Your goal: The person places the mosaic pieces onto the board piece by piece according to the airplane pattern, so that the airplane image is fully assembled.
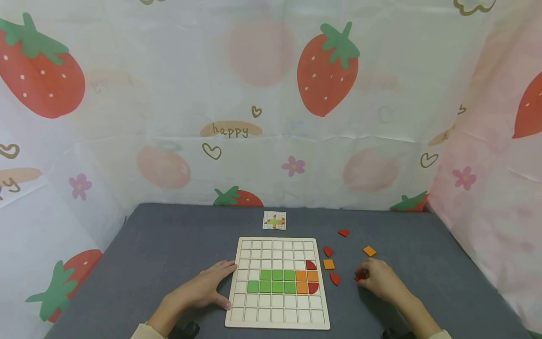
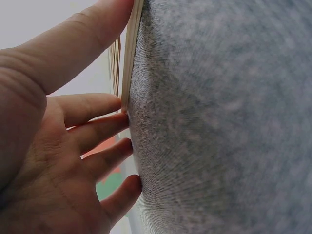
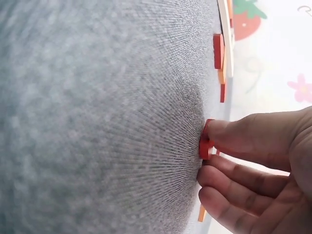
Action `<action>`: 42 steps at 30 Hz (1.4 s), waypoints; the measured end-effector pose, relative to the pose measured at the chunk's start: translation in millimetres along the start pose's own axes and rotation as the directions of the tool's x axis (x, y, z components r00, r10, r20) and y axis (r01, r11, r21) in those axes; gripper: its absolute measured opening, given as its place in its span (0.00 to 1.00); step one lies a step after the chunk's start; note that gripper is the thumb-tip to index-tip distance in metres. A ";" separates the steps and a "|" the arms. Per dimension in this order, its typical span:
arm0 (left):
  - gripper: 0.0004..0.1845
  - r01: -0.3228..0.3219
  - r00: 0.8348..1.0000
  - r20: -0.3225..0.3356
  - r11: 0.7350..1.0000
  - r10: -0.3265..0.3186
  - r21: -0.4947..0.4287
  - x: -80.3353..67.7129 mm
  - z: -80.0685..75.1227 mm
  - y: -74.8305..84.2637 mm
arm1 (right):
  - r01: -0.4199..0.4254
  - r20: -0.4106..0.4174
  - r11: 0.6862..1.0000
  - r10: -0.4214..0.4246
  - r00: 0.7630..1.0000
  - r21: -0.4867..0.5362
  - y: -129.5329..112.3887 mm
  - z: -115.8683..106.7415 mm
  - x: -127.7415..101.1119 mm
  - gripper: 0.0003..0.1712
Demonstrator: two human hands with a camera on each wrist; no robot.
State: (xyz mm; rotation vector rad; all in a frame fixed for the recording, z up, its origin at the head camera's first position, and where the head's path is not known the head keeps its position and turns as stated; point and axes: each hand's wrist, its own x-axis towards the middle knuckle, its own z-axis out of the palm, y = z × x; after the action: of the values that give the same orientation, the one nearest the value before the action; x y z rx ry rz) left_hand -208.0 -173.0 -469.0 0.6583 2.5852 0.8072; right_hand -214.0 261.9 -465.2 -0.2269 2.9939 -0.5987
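Observation:
A pale gridded board [image 1: 277,313] lies on the dark cloth, with several green squares [image 1: 277,280], orange squares [image 1: 301,281] and two red rounded pieces [image 1: 311,265] set in its cells. At the board's left edge is my left hand [image 1: 206,285], thumb and fingers spread and touching the rim [image 2: 130,53]. Right of the board, my right hand [image 1: 383,281] pinches a red piece [image 3: 205,141] between thumb and fingers, at the cloth. Its full outline is partly covered by the fingers.
Loose red pieces [image 1: 334,278] and orange squares [image 1: 328,264] lie between the board and my right hand; another orange square [image 1: 369,251] is just beyond that hand. A small picture card [image 1: 274,220] lies behind the board. A strawberry-print curtain [image 1: 271,160] hangs along the table's back edge.

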 end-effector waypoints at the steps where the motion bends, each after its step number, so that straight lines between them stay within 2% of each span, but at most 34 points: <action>1: 0.50 0.001 1.000 0.000 1.000 -0.001 0.000 0.1 0.0 0.0 | 0.003 -0.002 1.000 -0.003 1.000 -0.002 -0.1 0.2 -0.2 0.07; 6: 0.50 0.006 1.000 0.008 1.000 -0.006 -0.007 0.2 0.0 -0.2 | 0.029 -0.015 0.999 -0.029 0.999 -0.015 0.0 0.7 -0.8 0.10; 15: 0.50 0.007 1.000 0.007 1.000 -0.007 -0.005 -0.3 0.1 -0.1 | 0.005 -0.019 1.000 -0.005 1.000 -0.007 -1.8 -1.5 -0.1 0.07; 24: 0.50 0.027 1.000 0.011 1.000 -0.027 -0.013 0.2 -1.6 2.9 | 0.032 -0.004 0.998 -0.032 0.999 -0.059 -2.9 -3.2 0.0 0.08; 34: 0.50 0.006 1.000 0.009 1.000 -0.006 -0.008 -1.3 -1.2 2.9 | -0.003 -0.013 0.998 0.002 1.000 -0.055 -1.1 0.9 -1.2 0.08; 42: 0.50 0.019 1.000 0.016 1.000 -0.019 -0.023 -2.2 -1.7 4.1 | -0.006 -0.007 0.999 0.006 1.000 -0.048 -1.7 -1.2 -2.7 0.09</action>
State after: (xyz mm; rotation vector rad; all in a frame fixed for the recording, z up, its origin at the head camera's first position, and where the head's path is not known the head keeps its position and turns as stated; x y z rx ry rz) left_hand -205.6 -171.9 -464.8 0.6298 2.5603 0.8221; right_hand -211.2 261.2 -463.2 -0.2195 3.0174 -0.5285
